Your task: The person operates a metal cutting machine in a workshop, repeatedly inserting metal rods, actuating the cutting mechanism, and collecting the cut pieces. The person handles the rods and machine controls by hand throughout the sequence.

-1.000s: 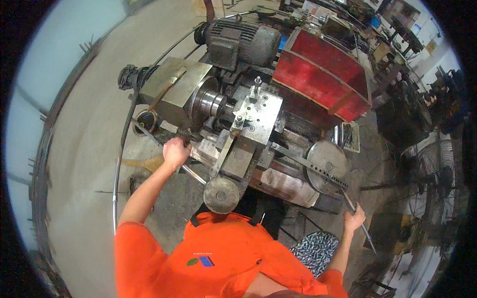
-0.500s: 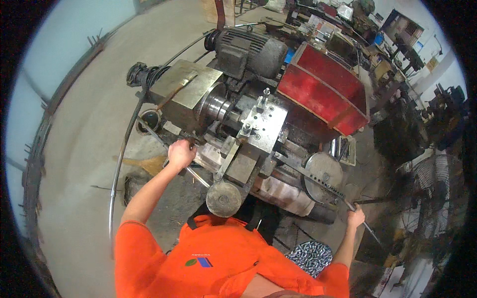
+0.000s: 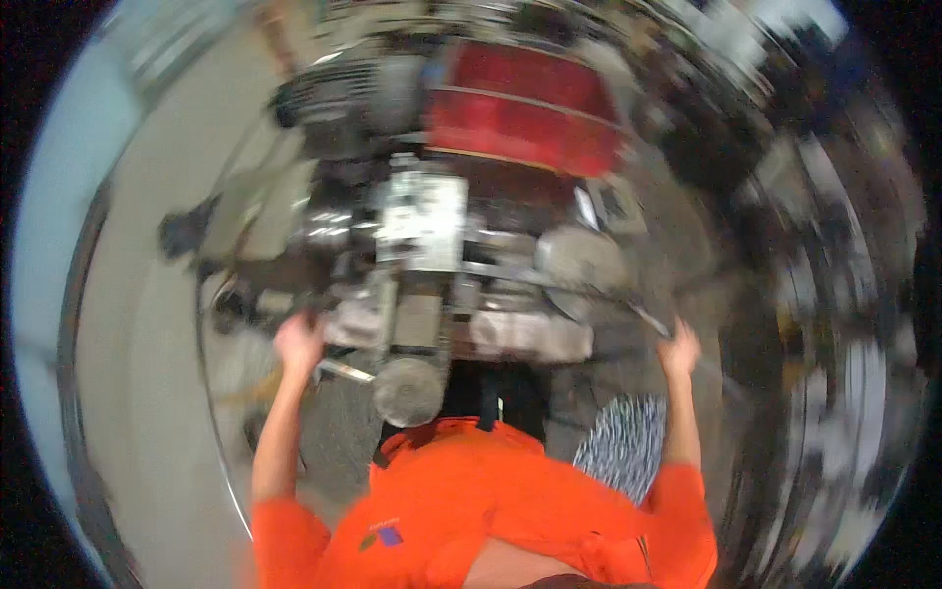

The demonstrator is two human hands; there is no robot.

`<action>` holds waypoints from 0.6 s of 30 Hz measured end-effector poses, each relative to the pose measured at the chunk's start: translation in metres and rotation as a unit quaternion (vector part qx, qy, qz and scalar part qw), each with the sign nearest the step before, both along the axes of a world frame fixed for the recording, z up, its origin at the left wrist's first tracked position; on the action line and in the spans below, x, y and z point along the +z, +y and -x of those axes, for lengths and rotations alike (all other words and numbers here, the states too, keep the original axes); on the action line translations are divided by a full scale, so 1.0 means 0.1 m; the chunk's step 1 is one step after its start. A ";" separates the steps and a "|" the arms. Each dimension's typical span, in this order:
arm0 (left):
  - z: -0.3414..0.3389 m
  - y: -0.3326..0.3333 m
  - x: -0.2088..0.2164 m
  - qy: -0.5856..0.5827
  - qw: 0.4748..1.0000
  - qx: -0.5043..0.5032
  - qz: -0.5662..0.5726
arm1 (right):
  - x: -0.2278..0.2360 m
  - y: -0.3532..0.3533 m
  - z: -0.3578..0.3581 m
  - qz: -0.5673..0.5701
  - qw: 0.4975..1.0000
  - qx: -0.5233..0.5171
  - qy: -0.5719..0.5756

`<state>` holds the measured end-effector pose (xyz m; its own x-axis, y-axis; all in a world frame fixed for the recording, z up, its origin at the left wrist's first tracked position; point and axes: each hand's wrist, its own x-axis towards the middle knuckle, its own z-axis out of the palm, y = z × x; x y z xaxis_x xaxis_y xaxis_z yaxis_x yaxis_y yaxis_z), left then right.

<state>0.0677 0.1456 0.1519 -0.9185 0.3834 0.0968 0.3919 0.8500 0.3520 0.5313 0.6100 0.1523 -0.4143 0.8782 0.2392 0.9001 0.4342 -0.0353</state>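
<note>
The view is smeared by motion. My left hand [image 3: 298,341] is closed at the left front of a lathe-like machine, around a shiny metal rod [image 3: 345,371] whose end sticks out beside it. Whether a small part is also in those fingers is hidden by blur. Out to the right, my right hand [image 3: 678,349] grips the end of a long lever [image 3: 643,314]. That lever runs left past a round metal disc [image 3: 581,263] toward the bright tool block [image 3: 422,224]. Left of the block is the shiny spindle [image 3: 329,231]. A round handwheel [image 3: 408,392] sits close to my body.
A red metal tray [image 3: 525,113] stands behind the machine, with a dark finned motor [image 3: 339,103] to its left. A heap of small metal parts [image 3: 623,447] lies inside my right arm. Blurred clutter fills the right side; a hose [image 3: 211,402] hangs at the left.
My view has swung right and turned, so the machine now sits further left and straighter. Both hands stay at their places on the machine.
</note>
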 end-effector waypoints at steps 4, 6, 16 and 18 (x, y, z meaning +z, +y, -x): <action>-0.03 -0.01 0.06 0.026 0.999 -0.019 -0.027 | 0.21 -0.16 -0.19 -0.062 0.989 0.011 0.131; 0.03 -0.16 -0.05 -0.003 1.000 -0.005 -0.014 | 0.57 -0.36 -0.27 0.072 0.977 -0.001 0.199; 0.02 -0.03 0.03 0.005 0.996 -0.071 0.046 | -0.30 -0.52 -1.38 0.223 0.959 -0.174 -0.016; 0.14 -0.11 -0.11 0.010 0.995 -0.098 0.015 | -0.32 -0.60 -1.34 0.215 0.951 -0.221 0.004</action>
